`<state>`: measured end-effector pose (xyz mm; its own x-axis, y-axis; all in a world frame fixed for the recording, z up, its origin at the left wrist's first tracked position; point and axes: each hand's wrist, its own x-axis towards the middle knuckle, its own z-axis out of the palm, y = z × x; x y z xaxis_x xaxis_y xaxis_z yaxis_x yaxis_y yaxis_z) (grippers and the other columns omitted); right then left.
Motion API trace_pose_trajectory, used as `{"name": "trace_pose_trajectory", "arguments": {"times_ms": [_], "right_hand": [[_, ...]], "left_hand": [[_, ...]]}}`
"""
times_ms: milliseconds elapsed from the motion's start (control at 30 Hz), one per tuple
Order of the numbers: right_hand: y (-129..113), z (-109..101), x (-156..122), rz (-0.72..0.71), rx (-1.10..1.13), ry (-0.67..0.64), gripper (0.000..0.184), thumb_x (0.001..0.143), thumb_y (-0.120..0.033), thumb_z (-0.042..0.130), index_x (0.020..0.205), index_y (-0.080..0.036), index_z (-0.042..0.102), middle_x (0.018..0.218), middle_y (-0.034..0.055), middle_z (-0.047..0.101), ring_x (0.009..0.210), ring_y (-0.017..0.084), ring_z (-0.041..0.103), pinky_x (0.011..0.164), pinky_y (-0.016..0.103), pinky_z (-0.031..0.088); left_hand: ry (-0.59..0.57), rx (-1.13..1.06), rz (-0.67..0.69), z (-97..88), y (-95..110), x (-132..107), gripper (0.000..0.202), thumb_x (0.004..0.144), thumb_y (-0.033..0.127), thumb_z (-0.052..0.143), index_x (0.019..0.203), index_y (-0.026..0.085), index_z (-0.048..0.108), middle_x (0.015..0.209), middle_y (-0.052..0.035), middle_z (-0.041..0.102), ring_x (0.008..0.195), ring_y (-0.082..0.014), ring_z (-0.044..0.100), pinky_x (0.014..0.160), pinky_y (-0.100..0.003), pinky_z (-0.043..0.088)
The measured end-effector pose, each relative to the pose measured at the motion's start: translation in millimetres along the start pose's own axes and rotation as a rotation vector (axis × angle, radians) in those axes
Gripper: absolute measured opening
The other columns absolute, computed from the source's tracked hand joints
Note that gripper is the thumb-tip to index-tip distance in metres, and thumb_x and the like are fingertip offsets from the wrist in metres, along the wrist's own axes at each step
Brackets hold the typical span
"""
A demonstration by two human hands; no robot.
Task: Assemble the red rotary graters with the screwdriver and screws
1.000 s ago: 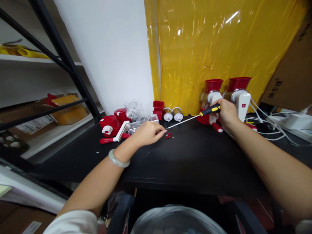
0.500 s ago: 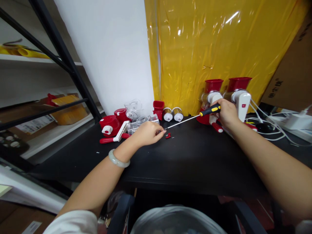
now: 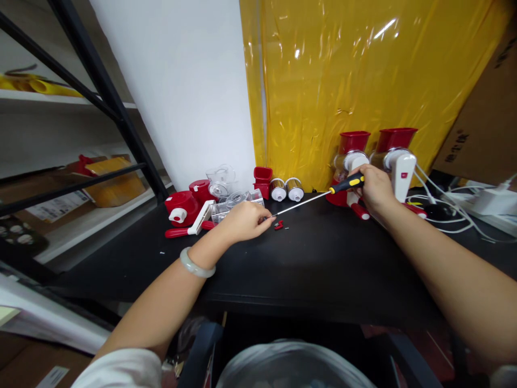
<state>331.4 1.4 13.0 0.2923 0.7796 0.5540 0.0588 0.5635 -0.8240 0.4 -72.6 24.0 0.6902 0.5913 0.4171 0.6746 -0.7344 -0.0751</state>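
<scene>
My right hand (image 3: 374, 187) grips the black and yellow handle of a long screwdriver (image 3: 323, 196), whose metal shaft slants down to the left. Its tip meets the fingertips of my left hand (image 3: 243, 221), which are pinched together on something too small to make out. A small red part (image 3: 278, 225) lies on the black table (image 3: 315, 258) just right of those fingers. A pale bangle sits on my left wrist.
Two red and white grinders (image 3: 393, 161) stand by the yellow sheet behind my right hand. Red and clear plastic parts (image 3: 202, 202) and two metal drums (image 3: 286, 189) lie at the back left. White cables (image 3: 464, 213) spread on the right. A black shelf frame (image 3: 105, 91) rises on the left.
</scene>
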Motion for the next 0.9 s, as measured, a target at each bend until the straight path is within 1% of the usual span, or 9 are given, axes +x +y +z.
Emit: {"name": "trace_pose_trajectory", "arguments": {"times_ms": [233,500,700,900], "right_hand": [[-1.2,1.3,-1.1,0.016,0.004,-0.004,0.02,0.073,-0.02,0.044,0.06,-0.019,0.059,0.036,-0.0017,0.048,0.029,0.01,0.034,0.031,0.022,0.023],[-1.6,0.8,-1.8,-0.01,-0.035,-0.017,0.02,0.074,-0.021,0.044,0.061,-0.019,0.06,0.038,-0.0019,0.049,0.03,0.011,0.035,0.032,0.022,0.024],[-1.9,0.8,-2.5,0.0,-0.043,-0.016,0.021,0.074,-0.021,0.044,0.061,-0.019,0.06,0.038,-0.0022,0.049,0.031,0.011,0.035,0.032,0.023,0.024],[-2.4,0.9,-2.8,-0.001,-0.062,-0.024,0.02,0.075,-0.021,0.044,0.062,-0.019,0.06,0.04,-0.0019,0.051,0.032,0.011,0.037,0.034,0.023,0.026]], "left_hand": [[-0.024,0.033,0.005,0.3,-1.2,-0.2,0.031,0.094,0.03,0.049,0.078,0.016,0.072,0.072,-0.0054,0.071,0.065,-0.0167,0.063,0.062,-0.028,0.043],[-0.041,0.059,0.015,0.1,-0.9,0.3,0.032,0.095,0.032,0.05,0.082,0.017,0.075,0.072,-0.0054,0.071,0.065,-0.017,0.064,0.062,-0.028,0.043],[-0.053,0.047,0.019,2.1,-2.3,0.0,0.031,0.095,0.032,0.051,0.084,0.017,0.076,0.074,-0.0055,0.072,0.066,-0.0169,0.064,0.063,-0.028,0.044],[-0.076,0.028,-0.002,1.9,-1.8,0.2,0.032,0.096,0.032,0.05,0.082,0.017,0.076,0.073,-0.0063,0.072,0.065,-0.0166,0.065,0.063,-0.028,0.044]]}}
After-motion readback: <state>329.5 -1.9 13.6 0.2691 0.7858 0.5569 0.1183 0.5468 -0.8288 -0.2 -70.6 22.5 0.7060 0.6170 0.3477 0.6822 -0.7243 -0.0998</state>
